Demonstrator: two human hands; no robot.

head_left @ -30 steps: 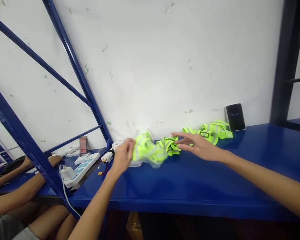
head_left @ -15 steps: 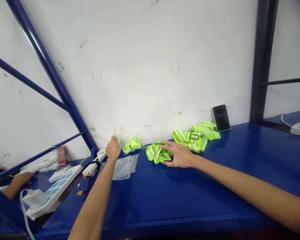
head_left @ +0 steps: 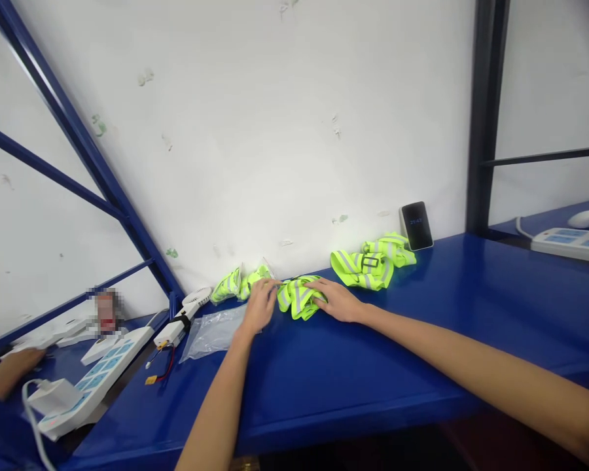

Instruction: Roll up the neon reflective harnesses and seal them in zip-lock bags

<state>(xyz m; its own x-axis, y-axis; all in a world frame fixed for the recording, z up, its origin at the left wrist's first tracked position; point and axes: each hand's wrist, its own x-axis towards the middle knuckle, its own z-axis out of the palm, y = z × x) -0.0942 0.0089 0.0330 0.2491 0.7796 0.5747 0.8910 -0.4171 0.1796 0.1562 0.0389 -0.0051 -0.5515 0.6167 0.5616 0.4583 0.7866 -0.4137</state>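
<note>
1. Left hand (head_left: 261,306) is at the near-left edge of a yellow-green strap bundle (head_left: 298,301), its fingertips seemingly touching; whether they pinch the fabric I cannot tell. On the opposite side, the right hand (head_left: 339,302) lies over the bundle's right part, thumb lower than the fingers; how firmly it grips is also unclear.
2. Farthest left on this tabletop (head_left: 397,366), a yellow connector (head_left: 151,379) sits on a thin lead beside a white fan (head_left: 196,297). Best keep the left forearm away from that lead.
3. Next, clear plastic bagging (head_left: 211,335) lies flat, just left of the left hand. Its film looks slippery; a light touch should avoid dragging it.
4. Behind it, against the wall, 2 bagged bundles (head_left: 227,286) stand side by side. Leave them undisturbed by working in front.
5. Central strap bundle: it rests on the tabletop between the 2 hands, folds loose. Good handling would press in from both sides evenly, tuck stray loops under, and keep the fingers flat so that no fold springs out.
6. Farther right, a heap of loose straps (head_left: 368,269) with a black buckle lies well apart, near a dark-screened device (head_left: 417,226). Keep the right elbow low and clear of both.
</note>
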